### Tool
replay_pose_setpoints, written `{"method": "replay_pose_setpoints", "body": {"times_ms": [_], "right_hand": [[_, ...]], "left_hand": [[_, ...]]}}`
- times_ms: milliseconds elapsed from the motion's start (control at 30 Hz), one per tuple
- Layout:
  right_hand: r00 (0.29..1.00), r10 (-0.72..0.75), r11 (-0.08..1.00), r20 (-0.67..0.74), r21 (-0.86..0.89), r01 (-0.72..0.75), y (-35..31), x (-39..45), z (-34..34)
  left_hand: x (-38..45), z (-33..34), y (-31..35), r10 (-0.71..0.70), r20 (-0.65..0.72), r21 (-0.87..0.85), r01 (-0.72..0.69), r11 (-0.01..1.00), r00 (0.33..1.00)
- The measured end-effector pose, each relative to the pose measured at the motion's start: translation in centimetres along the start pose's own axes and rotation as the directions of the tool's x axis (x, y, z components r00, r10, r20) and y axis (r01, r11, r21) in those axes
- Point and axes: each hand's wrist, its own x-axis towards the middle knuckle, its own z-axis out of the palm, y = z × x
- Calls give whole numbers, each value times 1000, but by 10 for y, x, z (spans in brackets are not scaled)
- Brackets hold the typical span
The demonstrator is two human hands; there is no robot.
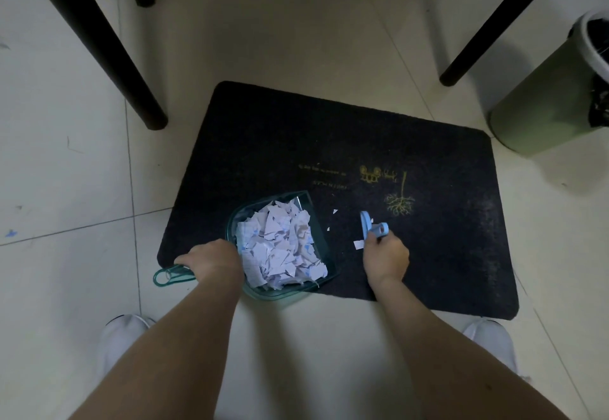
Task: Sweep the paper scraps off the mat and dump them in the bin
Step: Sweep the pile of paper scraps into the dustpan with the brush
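A black mat (pixel 329 142) with a small gold print lies on the tiled floor. On its near left part rests a clear teal dustpan (pixel 321 241) heaped with white paper scraps (pixel 280 248). My left hand (pixel 211 259) grips the dustpan's teal handle (pixel 171 276). My right hand (pixel 385 259) grips a small light-blue brush (pixel 367 228), which stands on the mat just right of the pan. A few loose scraps (pixel 358 244) lie on the mat between pan and brush. The green bin (pixel 540 103) with a black liner stands off the mat's far right corner.
Dark table or chair legs (pixel 108 47) stand on the floor beyond the mat at left, and another leg (pixel 494 24) at right near the bin. My white shoes (pixel 122 337) are at the bottom, either side of my arms.
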Motion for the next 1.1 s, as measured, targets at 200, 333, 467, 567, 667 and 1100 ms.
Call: {"method": "replay_pose_setpoints", "body": {"times_ms": [200,333,467,567,667,1100], "right_hand": [[994,35,953,108,295,-65,-3,18,-13],[1000,-1,978,-23,210,6,-11,37,-21],[997,-78,997,15,-4,78,-21,33,-7],[981,-161,984,105,-54,168,-30,17,13],[958,-216,976,189,41,212,-35,7,19],[962,-188,978,198,-53,202,-39,-5,13]], "left_hand": [[2,-3,3,13,-8,-7,-13,1000,1000],[3,-5,4,20,2,-6,-20,1000,1000],[2,-8,5,20,9,-3,-20,1000,1000],[2,-10,5,23,14,-18,-23,1000,1000],[1,-10,4,24,12,-15,-24,1000,1000],[0,-11,4,17,25,-35,-16,999,1000]]}}
